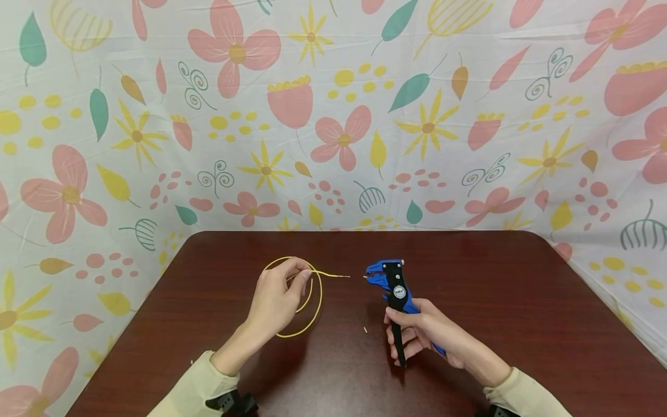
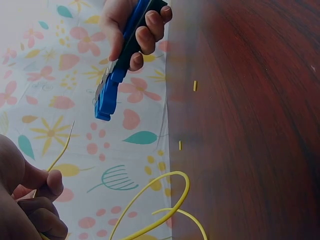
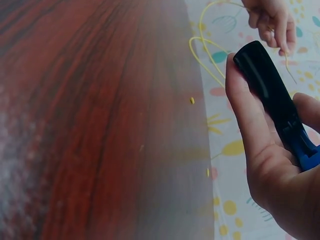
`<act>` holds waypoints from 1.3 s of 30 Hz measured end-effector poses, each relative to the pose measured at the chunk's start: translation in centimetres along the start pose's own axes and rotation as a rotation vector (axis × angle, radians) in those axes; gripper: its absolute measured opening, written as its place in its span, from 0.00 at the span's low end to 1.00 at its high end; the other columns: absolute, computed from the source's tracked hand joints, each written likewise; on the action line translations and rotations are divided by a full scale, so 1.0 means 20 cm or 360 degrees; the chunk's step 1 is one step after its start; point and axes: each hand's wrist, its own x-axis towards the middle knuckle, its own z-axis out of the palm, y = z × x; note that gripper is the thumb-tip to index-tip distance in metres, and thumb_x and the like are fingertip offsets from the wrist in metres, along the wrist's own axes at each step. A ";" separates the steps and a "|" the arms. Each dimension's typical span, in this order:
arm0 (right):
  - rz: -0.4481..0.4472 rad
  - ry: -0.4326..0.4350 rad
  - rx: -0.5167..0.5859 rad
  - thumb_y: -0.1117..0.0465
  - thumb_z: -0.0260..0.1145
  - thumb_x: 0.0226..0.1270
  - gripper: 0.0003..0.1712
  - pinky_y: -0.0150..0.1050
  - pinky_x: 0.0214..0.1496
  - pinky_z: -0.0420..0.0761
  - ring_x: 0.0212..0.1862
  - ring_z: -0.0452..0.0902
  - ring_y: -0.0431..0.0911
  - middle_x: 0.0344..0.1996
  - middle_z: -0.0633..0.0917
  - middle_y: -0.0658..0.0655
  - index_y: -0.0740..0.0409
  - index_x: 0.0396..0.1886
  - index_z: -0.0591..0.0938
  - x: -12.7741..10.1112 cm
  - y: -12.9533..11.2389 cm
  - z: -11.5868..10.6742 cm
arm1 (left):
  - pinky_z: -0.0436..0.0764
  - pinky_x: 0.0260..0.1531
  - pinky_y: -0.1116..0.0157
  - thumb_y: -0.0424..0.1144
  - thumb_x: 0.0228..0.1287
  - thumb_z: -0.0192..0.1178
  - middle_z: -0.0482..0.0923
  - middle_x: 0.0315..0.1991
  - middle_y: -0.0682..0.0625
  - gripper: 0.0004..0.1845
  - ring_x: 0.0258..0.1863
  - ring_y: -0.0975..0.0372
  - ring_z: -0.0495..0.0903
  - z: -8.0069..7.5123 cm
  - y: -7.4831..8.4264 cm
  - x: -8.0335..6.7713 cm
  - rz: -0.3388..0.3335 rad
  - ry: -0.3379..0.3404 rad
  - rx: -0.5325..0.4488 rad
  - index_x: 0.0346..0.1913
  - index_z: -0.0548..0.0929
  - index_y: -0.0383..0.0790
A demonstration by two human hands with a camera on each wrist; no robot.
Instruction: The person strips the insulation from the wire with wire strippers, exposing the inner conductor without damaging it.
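Now, from the head view, the left hand [image 1: 276, 298] pinches the looped yellow wire [image 1: 299, 301] above the dark wooden table [image 1: 521, 301], its bare tip aimed at the blue wire stripper [image 1: 392, 289] gripped upright by the right hand [image 1: 424, 333]. Left wrist view: stripper head [image 2: 105, 100] just short of the wire tip [image 2: 67, 137], yellow offcuts [image 2: 195, 86] on the wood. Right wrist view: fingers [image 3: 245, 107] curled round the black handle [image 3: 267, 87].

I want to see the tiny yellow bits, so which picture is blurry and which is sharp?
Head view: sharp and evenly lit, with one bit lying on the table and soft shadows under both hands. Left wrist view: the left hand up close is dark and blurred, but two bits show clearly. Right wrist view: the near table is smeared, and the right hand is soft.
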 end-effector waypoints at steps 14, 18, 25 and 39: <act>-0.0117 0.0100 -0.0126 0.53 0.61 0.84 0.26 0.62 0.44 0.87 0.36 0.89 0.59 0.36 0.86 0.67 0.76 0.56 0.71 -0.01 0.01 -0.02 | 0.62 0.14 0.68 0.30 0.74 0.64 0.74 0.19 0.61 0.08 0.09 0.70 0.61 0.00 0.00 0.00 -0.0029 -0.0002 -0.0008 0.37 0.86 0.47; -0.0199 0.0137 -0.0175 0.58 0.64 0.81 0.24 0.63 0.45 0.86 0.38 0.88 0.62 0.38 0.85 0.70 0.77 0.57 0.70 -0.01 0.01 -0.03 | 0.62 0.14 0.68 0.30 0.75 0.63 0.74 0.19 0.60 0.08 0.09 0.70 0.61 -0.01 0.00 0.00 -0.0032 -0.0007 -0.0007 0.37 0.86 0.46; -0.0259 0.0161 -0.0189 0.61 0.65 0.80 0.23 0.63 0.49 0.86 0.43 0.88 0.65 0.44 0.83 0.75 0.73 0.61 0.69 -0.02 0.02 -0.04 | 0.61 0.13 0.69 0.30 0.75 0.63 0.74 0.19 0.60 0.08 0.09 0.70 0.60 -0.01 0.01 0.00 -0.0030 -0.0012 -0.0019 0.38 0.86 0.46; -0.0278 0.0249 -0.0155 0.56 0.60 0.84 0.23 0.65 0.53 0.83 0.55 0.84 0.69 0.53 0.73 0.83 0.66 0.66 0.67 -0.02 0.02 -0.04 | 0.62 0.13 0.68 0.32 0.76 0.63 0.78 0.21 0.55 0.07 0.11 0.68 0.65 0.00 0.01 0.01 0.0011 0.0007 -0.0032 0.39 0.86 0.48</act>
